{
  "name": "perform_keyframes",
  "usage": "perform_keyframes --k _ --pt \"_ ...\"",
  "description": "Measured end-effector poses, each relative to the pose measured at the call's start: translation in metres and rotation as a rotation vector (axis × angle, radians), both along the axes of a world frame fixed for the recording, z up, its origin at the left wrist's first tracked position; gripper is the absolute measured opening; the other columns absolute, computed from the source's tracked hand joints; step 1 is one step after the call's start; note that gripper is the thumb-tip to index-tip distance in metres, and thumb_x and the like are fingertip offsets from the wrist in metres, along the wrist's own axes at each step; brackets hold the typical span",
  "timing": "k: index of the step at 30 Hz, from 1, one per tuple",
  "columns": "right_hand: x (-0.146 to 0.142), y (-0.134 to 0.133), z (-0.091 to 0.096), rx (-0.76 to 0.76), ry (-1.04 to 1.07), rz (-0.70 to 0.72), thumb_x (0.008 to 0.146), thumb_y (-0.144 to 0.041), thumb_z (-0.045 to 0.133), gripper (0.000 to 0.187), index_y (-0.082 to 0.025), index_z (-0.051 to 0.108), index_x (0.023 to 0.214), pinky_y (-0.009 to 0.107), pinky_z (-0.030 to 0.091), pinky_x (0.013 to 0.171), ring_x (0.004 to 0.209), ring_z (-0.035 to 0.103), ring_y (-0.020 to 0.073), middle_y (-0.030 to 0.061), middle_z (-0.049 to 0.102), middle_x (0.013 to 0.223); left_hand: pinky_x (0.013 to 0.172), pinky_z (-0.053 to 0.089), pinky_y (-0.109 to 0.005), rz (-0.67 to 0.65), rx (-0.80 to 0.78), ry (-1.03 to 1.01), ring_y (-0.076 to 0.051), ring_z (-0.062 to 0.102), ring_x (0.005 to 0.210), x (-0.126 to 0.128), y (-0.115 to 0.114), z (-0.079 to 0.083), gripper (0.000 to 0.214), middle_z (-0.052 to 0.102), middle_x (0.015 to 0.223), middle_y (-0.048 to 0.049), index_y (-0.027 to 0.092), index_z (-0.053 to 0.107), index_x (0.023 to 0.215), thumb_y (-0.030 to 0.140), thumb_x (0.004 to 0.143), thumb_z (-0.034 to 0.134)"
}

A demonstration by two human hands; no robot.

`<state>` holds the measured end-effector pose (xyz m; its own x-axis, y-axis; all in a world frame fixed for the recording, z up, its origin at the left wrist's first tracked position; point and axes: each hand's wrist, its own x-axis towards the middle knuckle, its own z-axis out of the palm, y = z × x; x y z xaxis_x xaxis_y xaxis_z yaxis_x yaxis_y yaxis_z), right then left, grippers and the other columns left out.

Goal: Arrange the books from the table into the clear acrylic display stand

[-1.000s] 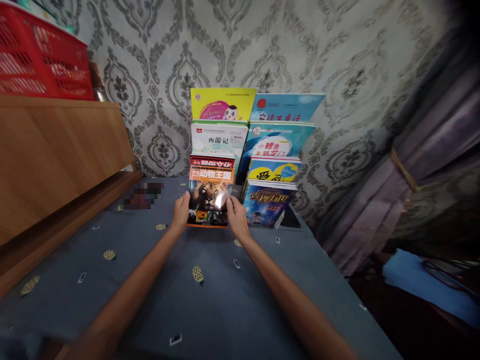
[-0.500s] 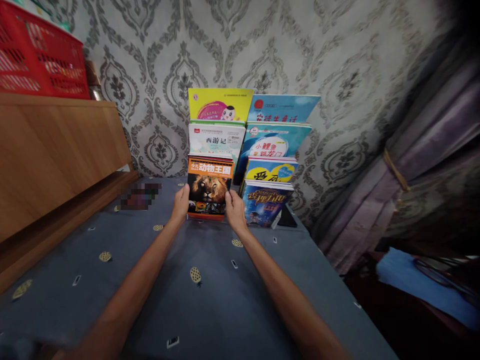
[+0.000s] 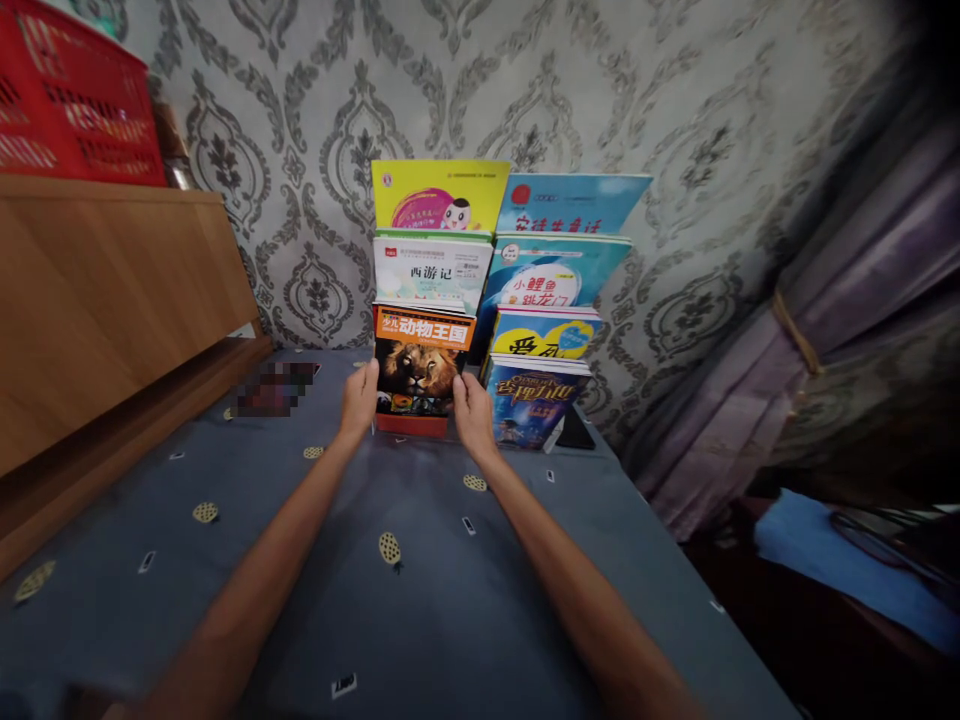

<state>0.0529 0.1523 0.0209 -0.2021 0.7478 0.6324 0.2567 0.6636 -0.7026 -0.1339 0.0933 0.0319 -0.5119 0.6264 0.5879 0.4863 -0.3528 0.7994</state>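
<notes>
Both of my hands hold an orange book with a lion on its cover (image 3: 418,365). My left hand (image 3: 359,397) grips its left edge and my right hand (image 3: 472,412) grips its right edge. The book stands upright in front of a red book (image 3: 411,424), whose lower edge shows beneath it. Behind them a tiered rack holds a white book (image 3: 431,270) and a yellow book (image 3: 439,195) on the left. On the right stand a dark blue book (image 3: 532,402), a yellow-and-blue book (image 3: 544,335) and two light blue books (image 3: 551,275).
A grey-blue patterned cloth (image 3: 420,590) covers the surface under my arms. A wooden board (image 3: 112,290) rises at the left with a red basket (image 3: 67,110) on top. Purple curtains (image 3: 840,310) hang at the right, above a blue item (image 3: 847,570).
The lion book has been lifted up and back over the red book, which it now covers. Both hands moved a little farther away with it.
</notes>
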Motion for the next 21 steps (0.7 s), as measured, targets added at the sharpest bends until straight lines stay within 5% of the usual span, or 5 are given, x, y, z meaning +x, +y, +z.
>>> perform_keyframes --k 15,21 --pt "0.002 0.0 0.001 0.033 0.004 0.013 0.098 -0.044 0.032 0.034 -0.022 0.055 0.087 0.031 0.043 0.066 0.07 0.06 0.0212 0.0053 0.062 0.078 0.064 0.031 -0.026 0.055 -0.037 0.158 -0.015 0.045 0.065 0.01 -0.011 0.003 0.032 0.05 0.065 0.0017 0.022 0.049 0.072 0.043 0.096 0.044" --pt "0.005 0.002 0.0 0.071 -0.046 -0.021 0.098 -0.044 0.032 0.034 -0.022 0.056 0.087 0.033 0.044 0.07 0.079 0.061 0.0241 0.0066 0.062 0.078 0.075 0.039 -0.028 0.161 -0.043 0.396 -0.019 0.053 0.08 0.005 -0.015 0.001 0.027 0.056 0.081 -0.0038 0.02 0.054 0.079 0.036 0.098 0.044"
